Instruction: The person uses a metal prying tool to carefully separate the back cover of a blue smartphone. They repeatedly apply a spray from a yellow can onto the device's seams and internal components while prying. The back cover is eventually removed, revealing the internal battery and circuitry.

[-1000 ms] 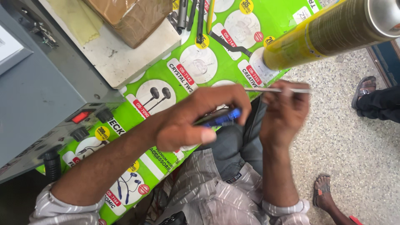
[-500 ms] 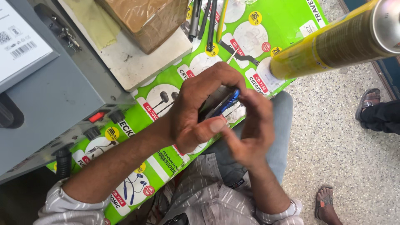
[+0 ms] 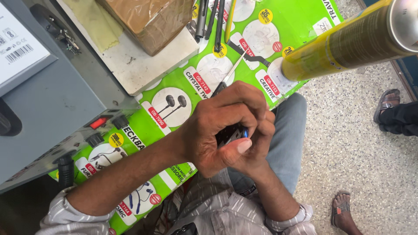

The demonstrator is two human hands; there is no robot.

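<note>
Both hands meet over the person's lap, just off the edge of the table. The left hand lies on top, its fingers curled shut around a small dark device with a blue end, the thumb pressed along its lower side. The right hand sits beneath and behind, cupped against the left and closed about the same device; most of its fingers are hidden. The device shows only as a dark strip between the 2 hands, so its kind cannot be told.

A green poster with earphone pictures covers the table edge. On it, above the hands, lie tweezers and several pens. A brown taped box stands on a white board further up. A grey unit with a red switch sits at the left. A yellow spray can juts in at the upper right. Another person's sandalled foot rests on the speckled floor.
</note>
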